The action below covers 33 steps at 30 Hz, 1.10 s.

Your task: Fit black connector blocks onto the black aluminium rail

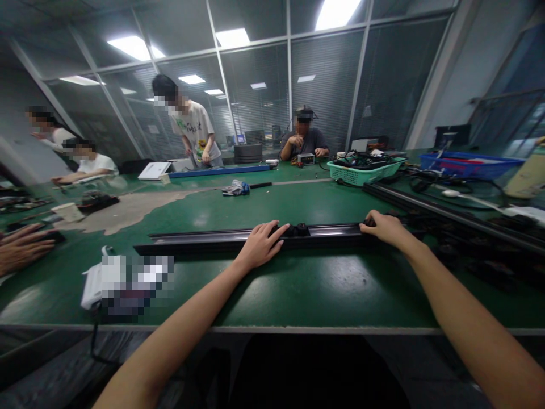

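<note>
A long black metal rail (204, 238) with a shiny inner channel lies across the green table in front of me. My left hand (260, 245) rests on the rail's middle, fingers spread, their tips beside a small black block (301, 229) seated in the channel. Towards the rail's right end, my right hand (386, 228) is closed in a pinch on a small black part (368, 222). The fingers cover most of that part, so its exact kind does not show.
Black parts (451, 238) and another long rail (460, 213) lie at right. Beyond stand a green basket (361, 173) of cables and a blue basket (472, 165). A white device (100, 281) sits front left. Another person's hands (25, 247) are at far left; several people surround the table.
</note>
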Available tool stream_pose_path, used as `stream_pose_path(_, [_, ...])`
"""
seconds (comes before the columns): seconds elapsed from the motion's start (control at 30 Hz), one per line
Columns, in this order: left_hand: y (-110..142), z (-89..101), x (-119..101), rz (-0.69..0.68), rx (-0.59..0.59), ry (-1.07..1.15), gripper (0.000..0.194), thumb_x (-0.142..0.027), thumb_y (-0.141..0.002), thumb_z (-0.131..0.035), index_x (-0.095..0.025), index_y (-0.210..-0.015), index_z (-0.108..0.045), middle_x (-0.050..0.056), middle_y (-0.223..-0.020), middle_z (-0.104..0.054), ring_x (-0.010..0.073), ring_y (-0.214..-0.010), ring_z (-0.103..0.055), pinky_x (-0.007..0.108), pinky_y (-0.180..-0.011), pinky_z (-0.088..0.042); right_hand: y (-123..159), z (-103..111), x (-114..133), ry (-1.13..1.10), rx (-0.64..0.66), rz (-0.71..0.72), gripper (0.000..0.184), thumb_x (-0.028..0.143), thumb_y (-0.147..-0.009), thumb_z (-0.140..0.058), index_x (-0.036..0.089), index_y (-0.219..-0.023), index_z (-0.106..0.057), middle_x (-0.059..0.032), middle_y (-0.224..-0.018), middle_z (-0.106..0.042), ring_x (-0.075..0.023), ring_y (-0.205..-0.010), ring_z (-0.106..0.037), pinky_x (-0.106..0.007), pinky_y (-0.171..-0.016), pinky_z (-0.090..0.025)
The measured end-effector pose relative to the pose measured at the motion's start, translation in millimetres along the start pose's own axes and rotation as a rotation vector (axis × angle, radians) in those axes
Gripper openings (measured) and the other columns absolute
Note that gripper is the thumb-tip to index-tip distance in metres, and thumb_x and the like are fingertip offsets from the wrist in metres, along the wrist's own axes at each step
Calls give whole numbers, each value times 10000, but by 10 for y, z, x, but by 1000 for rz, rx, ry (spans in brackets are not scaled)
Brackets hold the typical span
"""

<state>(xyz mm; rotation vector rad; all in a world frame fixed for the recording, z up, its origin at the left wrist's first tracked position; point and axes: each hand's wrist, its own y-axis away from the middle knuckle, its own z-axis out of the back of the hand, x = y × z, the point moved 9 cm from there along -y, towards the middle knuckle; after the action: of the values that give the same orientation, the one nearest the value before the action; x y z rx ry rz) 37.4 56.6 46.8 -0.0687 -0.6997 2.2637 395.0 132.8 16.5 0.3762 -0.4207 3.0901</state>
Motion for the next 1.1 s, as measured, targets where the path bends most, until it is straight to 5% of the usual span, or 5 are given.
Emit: stream_pose_path(1.1, [-4, 2, -8, 3, 12, -4, 513, -387, -1010, -364, -264, -1508, -363, 116, -1433, -457, 263, -1292, -461, 455, -1099, -374, 29, 21, -73, 37, -6, -64, 460, 619, -795, -545, 194, -953, -619, -134, -878, -709, -289, -797, -659, -352, -673, -446])
